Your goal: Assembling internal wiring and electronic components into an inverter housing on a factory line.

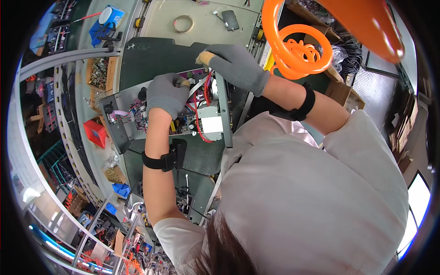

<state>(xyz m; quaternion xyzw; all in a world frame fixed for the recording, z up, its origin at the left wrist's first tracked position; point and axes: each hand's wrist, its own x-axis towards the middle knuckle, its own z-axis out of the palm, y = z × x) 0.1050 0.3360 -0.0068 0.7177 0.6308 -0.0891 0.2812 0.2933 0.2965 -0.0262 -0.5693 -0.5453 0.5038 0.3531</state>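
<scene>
Left hand (167, 96) is in a grey, matte, stretchy-looking knit glove, fingers bent down into an open metal chassis (224, 110). Can't tell if they're pinching anything, the back of the hand covers it. A white flat strip (197, 85) slants right beside those fingertips. Right hand (236, 68), same kind of glove, sits over the far right corner, fingers curled in close together with a yellowish tip poking out. Can't tell if that one's gripping anything either.

The chassis is a long, smooth grey tray with upright end panels, lying under both hands on a dark green mat (151, 57). Inside: purplish circuit boards (138, 112), loopy red wires (197, 120) and a boxy silver module (207, 111) with a plain white rectangle on top.

Room-wise, the mat runs on past the chassis's far wall, so there's space that way. The near right side is tight, with the person's shirt (311, 183) close by. Further out there's a ring-shaped roll (183, 24) on the pale bench, a red bin (95, 133) off left and a glossy orange coiled hose (307, 55) up right, cut off by the top edge. Small parts at lower left are too cluttered to make out.
</scene>
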